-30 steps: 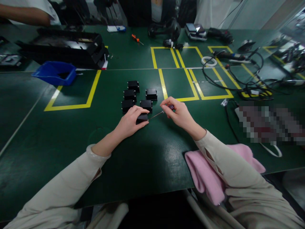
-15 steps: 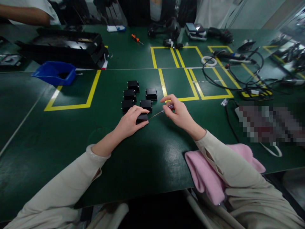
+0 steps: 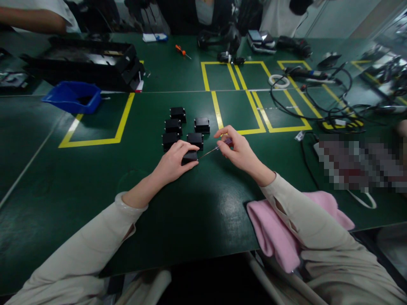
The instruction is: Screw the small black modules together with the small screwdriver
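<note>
My left hand (image 3: 173, 163) is closed over a small black box (image 3: 190, 157) lying on the green table (image 3: 203, 203). My right hand (image 3: 239, 150) pinches a thin screwdriver (image 3: 212, 151) by its dark red handle, with the metal tip touching the box's right side. Just behind the held box stand several more small black boxes (image 3: 173, 126) in two short rows.
A blue bin (image 3: 73, 97) and a long black tray (image 3: 85, 63) sit at the back left. Yellow tape outlines (image 3: 237, 106) mark the table. Tangled black cables (image 3: 318, 101) lie at the right. A pink cloth (image 3: 273, 228) hangs at the near edge. An orange screwdriver (image 3: 182, 51) lies far back.
My right hand's fingers have shifted slightly on the screwdriver handle. The left hand and the box have stayed in place.
</note>
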`<state>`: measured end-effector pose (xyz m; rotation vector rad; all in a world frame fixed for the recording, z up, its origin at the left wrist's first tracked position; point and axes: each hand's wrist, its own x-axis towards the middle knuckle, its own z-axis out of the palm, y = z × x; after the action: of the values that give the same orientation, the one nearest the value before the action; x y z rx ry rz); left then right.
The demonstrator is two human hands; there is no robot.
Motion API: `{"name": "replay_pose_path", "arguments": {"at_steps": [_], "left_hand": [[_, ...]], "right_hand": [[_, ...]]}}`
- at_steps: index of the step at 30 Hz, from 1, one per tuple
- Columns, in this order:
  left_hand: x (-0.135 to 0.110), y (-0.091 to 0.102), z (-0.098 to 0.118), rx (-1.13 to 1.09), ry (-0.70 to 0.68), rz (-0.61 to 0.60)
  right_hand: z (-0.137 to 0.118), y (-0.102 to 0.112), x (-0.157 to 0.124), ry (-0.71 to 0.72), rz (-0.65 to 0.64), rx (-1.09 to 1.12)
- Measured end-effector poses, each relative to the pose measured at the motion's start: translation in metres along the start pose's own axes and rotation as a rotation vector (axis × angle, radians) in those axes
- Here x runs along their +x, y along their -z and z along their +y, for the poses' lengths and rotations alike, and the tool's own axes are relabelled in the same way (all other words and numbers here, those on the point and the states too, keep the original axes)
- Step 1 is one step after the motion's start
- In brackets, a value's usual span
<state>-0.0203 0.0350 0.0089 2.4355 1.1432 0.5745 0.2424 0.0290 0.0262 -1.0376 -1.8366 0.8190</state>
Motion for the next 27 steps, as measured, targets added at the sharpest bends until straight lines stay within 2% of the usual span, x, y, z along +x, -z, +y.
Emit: {"name": "replay_pose_path", "arguments": {"at_steps": [5, 21, 27], "left_hand": [[0.0, -0.0007, -0.0011, -0.003, -0.014, 0.005], [-0.0001, -0.0005, -0.0005, -0.003, -0.011, 0.003], [0.0, 0.0005, 0.0003, -0.011, -0.001, -0.004]], "right_hand": [[-0.0006, -0.0007, -0.0001, -0.045, -0.019, 0.031], [0.0009, -0.0008, 0.0002, 0.004, 0.004, 0.019], [0.0027, -0.0011, 0.0003, -0.025, -0.003, 0.029]]}}
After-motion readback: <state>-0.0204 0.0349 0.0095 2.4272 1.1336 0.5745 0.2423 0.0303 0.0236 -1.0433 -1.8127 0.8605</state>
